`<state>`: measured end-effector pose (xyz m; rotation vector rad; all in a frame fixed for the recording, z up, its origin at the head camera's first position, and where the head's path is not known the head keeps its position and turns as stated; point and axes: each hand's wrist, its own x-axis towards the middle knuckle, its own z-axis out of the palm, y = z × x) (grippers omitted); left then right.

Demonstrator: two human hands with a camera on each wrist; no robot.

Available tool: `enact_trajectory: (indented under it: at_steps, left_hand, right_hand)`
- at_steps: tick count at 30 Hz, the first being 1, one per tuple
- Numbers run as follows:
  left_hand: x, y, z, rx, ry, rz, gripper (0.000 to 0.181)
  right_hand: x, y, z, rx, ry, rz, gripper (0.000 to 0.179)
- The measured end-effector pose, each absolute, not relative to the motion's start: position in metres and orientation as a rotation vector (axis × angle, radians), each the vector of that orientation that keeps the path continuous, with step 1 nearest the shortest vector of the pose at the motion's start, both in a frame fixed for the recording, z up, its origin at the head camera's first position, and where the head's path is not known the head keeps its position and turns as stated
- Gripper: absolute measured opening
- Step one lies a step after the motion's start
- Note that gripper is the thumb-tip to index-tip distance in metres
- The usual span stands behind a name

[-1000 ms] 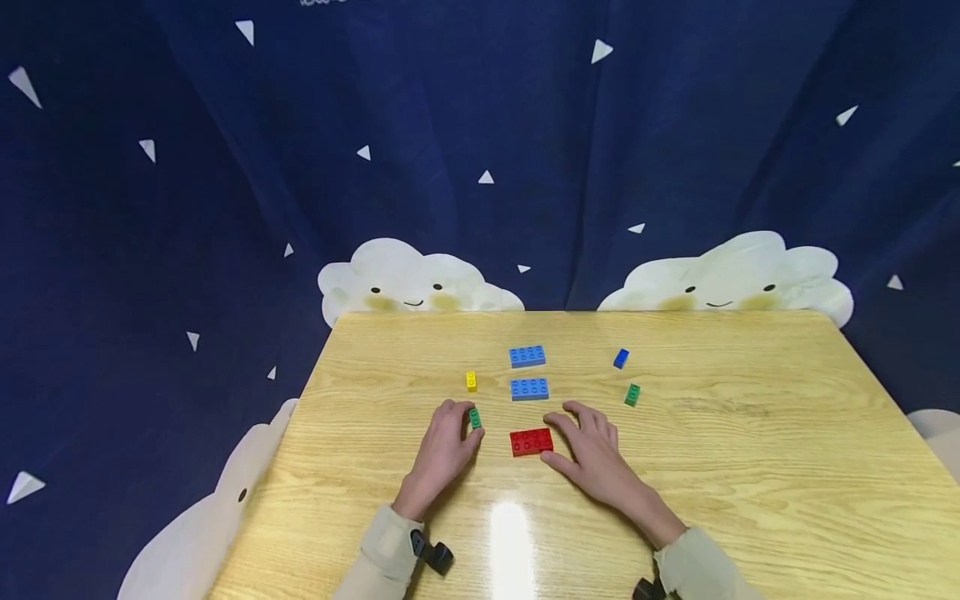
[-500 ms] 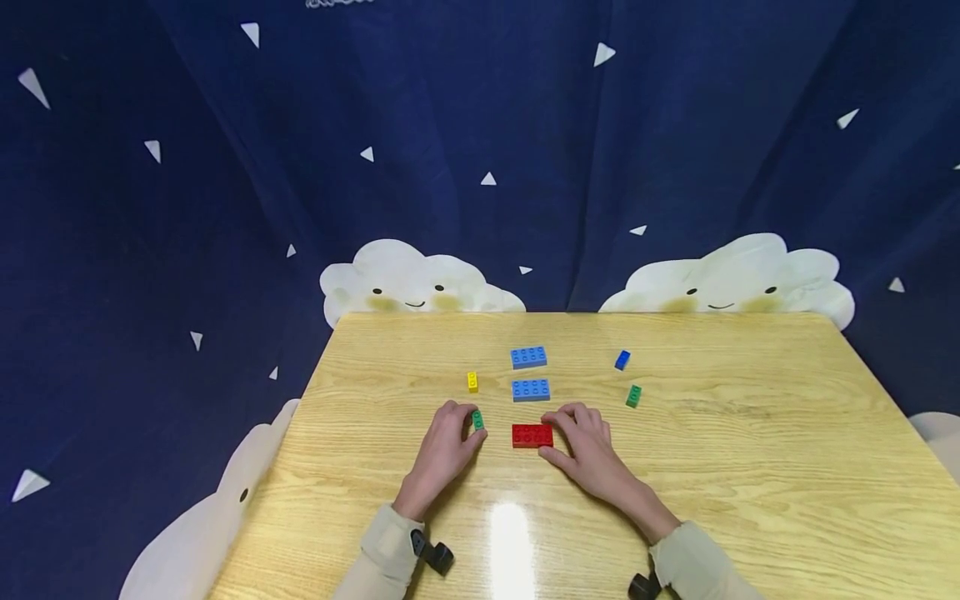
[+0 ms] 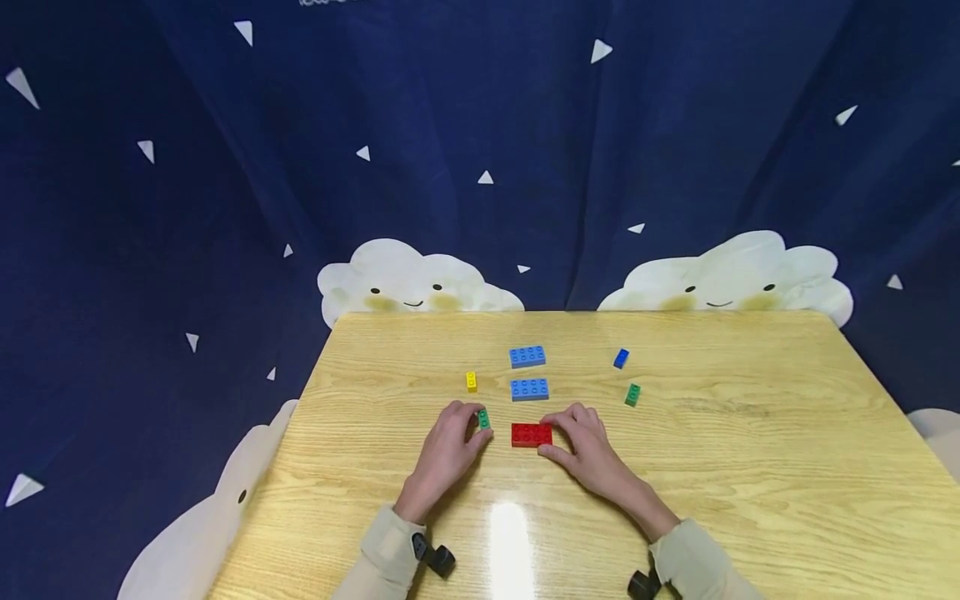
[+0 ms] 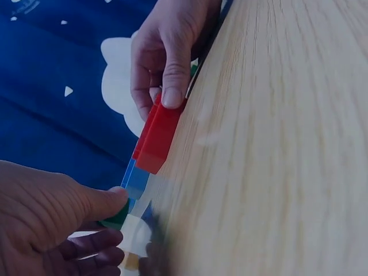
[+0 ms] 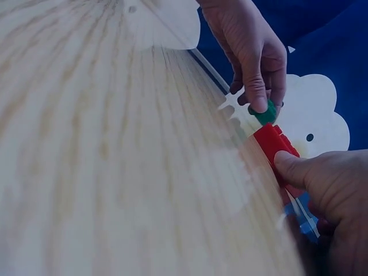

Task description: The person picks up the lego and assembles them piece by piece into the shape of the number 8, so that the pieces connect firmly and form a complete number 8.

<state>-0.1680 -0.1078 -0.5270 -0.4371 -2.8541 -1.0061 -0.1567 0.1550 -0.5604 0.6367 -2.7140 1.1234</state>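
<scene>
Between thumb and forefinger my left hand pinches a small green brick, studs up. My right hand holds the right end of a larger red brick by its front and back sides. A short gap separates the two bricks. In the left wrist view the right thumb presses on the side of the red brick, and part of the green brick shows behind the left thumb. The right wrist view has the green brick pinched beyond the red brick.
Two blue bricks lie behind the red one on the wooden table. A yellow brick is behind my left hand. Farther right lie a small dark blue brick and another green brick.
My left hand has shifted slightly right with the green brick, nearer the red one. My right fingers have closed in on the red brick, which has straightened and moved slightly back.
</scene>
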Motion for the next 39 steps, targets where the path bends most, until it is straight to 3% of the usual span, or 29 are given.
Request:
enact_trajectory:
  at_steps: [39]
  left_hand:
    - [-0.160,-0.089,-0.521,-0.722,-2.856,-1.006,0.039]
  right_hand:
    - [-0.158,0.155,-0.560,0.641,-2.726,1.087,0.038]
